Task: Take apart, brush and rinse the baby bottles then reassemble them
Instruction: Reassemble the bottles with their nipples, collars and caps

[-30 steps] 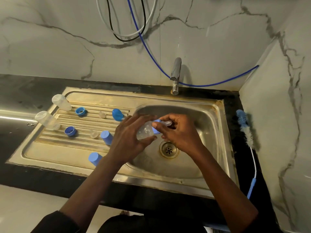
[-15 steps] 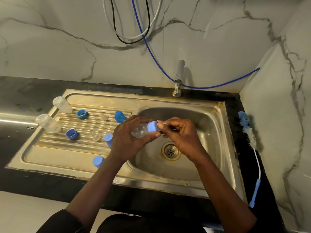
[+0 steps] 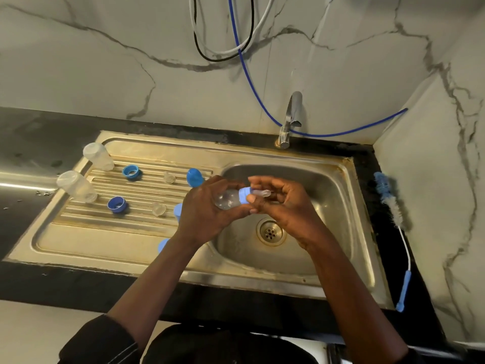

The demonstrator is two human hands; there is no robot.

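Over the sink basin [image 3: 325, 185] my left hand [image 3: 207, 208] grips a small clear baby bottle [image 3: 227, 199] lying sideways, its blue collar [image 3: 244, 194] and clear teat [image 3: 261, 193] pointing right. My right hand [image 3: 283, 203] pinches the collar and curls around the teat. On the ribbed drainboard [image 3: 78, 232] lie two clear bottle bodies [image 3: 97, 156] [image 3: 77, 186], two blue rings [image 3: 130, 171] [image 3: 117, 204], two clear teats [image 3: 169, 177] [image 3: 158, 208] and blue caps [image 3: 194, 176], some partly hidden by my left forearm.
A chrome tap [image 3: 291, 119] stands behind the basin, no water running. A blue-and-white bottle brush [image 3: 391, 206] lies on the black counter to the right. Cables and a blue hose [image 3: 246, 74] hang on the marble wall. The drain [image 3: 270, 231] sits below my hands.
The bottle has been turned so the blue collar and teat now show between my hands. My right fingers have shifted onto the collar and teat.
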